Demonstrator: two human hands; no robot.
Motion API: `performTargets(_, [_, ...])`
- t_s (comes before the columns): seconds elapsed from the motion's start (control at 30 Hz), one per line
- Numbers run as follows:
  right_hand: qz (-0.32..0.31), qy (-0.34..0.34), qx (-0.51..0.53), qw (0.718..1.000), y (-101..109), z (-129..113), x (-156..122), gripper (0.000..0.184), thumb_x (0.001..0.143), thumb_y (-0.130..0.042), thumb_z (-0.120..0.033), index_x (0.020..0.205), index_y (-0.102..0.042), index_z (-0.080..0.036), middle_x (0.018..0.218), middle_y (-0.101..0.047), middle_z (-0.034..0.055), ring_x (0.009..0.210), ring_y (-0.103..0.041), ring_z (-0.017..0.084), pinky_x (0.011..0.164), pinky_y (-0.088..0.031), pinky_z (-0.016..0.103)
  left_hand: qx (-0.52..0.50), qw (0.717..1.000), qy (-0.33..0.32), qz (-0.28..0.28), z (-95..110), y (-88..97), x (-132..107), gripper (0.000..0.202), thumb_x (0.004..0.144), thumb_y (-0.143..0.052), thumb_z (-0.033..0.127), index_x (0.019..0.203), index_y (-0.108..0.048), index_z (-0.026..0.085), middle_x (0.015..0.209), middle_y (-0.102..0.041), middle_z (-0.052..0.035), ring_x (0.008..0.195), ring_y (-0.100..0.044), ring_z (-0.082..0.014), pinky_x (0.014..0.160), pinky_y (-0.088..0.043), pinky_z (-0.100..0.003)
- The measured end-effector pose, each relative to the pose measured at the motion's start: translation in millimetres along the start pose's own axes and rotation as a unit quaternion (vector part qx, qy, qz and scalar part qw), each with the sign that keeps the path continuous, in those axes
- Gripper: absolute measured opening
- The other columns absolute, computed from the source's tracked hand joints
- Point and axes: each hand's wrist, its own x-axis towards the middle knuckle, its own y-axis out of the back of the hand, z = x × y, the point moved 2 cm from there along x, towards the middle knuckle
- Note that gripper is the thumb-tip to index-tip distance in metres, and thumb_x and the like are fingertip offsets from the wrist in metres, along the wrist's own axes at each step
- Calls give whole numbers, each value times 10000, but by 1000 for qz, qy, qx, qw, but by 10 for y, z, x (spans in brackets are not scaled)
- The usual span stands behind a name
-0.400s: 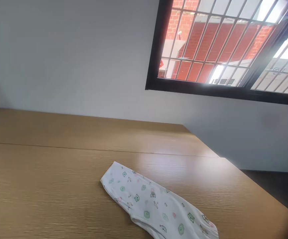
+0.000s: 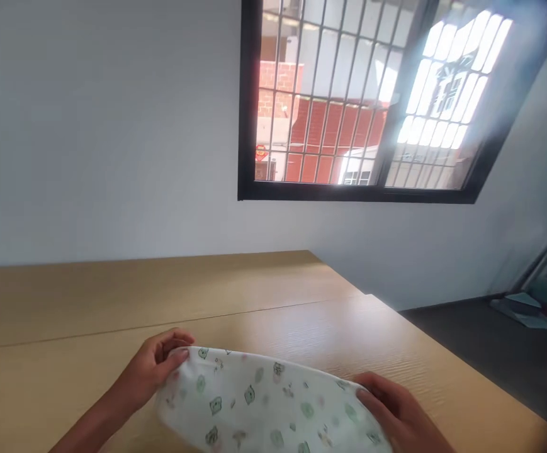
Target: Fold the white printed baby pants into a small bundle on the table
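Observation:
A white printed cloth garment (image 2: 249, 402), dotted with small green cat faces, is lifted at the bottom of the view, and its lower part runs out of the frame. My left hand (image 2: 153, 368) grips its left edge, with the fingers curled over the hem. My right hand (image 2: 391, 409) holds the opposite end, its fingertips pressed on the cloth. The garment spans the gap between my hands and hangs over the light wooden table (image 2: 301, 327).
The table has a seam across it, and its right edge drops to a dark floor (image 2: 481, 352). A barred black-framed window (image 2: 315, 100) sits in the white wall beyond. A pale flat object (image 2: 521, 308) lies on the floor at the far right.
Both hands have entered the view, and the garment has gone from lying flat on the table to being held up and spread between them. The camera view has also turned.

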Motion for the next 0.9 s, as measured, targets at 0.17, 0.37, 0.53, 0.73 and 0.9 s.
performTargets(0.17, [31, 31, -66, 997, -3, -139, 419, 398, 927, -455, -524, 818, -624, -180, 762, -624, 39, 701, -581, 190, 602, -473, 281, -5, 999, 10, -37, -360, -241, 345, 514, 718, -738, 536, 1027, -587, 154, 904, -680, -91, 883, -680, -286, 751, -546, -340])
performTargets(0.37, [18, 65, -153, 986, -63, -125, 788, 266, 872, -452, -382, 743, -583, -189, 720, -623, 23, 686, -552, 186, 608, -434, 287, -26, 1000, 17, -5, -576, -128, 68, 687, 701, -763, 537, 1217, -470, 192, 1007, -689, -117, 958, -696, -306, 817, -564, -375])
performTargets(0.53, [-6, 95, -187, 978, -230, -167, 1095, 225, 842, -439, -326, 698, -553, -196, 706, -634, 26, 653, -533, 180, 592, -422, 293, -43, 997, 67, 13, -546, 90, -20, 661, 632, -802, 562, 1108, -511, 207, 955, -716, -100, 929, -707, -318, 772, -573, -370])
performTargets(0.73, [-18, 118, -206, 971, -395, -256, 1177, 226, 870, -414, -313, 730, -556, -206, 753, -645, 47, 683, -555, 202, 626, -454, 323, 3, 998, 58, 6, -685, 276, -114, 582, 730, -728, 455, 1166, -461, 175, 1155, -668, -162, 1038, -681, -308, 826, -555, -355])
performTargets(0.9, [-33, 127, -192, 973, -436, -228, 1089, 284, 960, -393, -396, 958, -619, -225, 983, -664, 81, 820, -618, 221, 715, -520, 342, 112, 990, 69, 49, -646, 369, -211, 704, 763, -654, 491, 1329, -376, 177, 935, -680, -79, 830, -699, -280, 741, -542, -356])
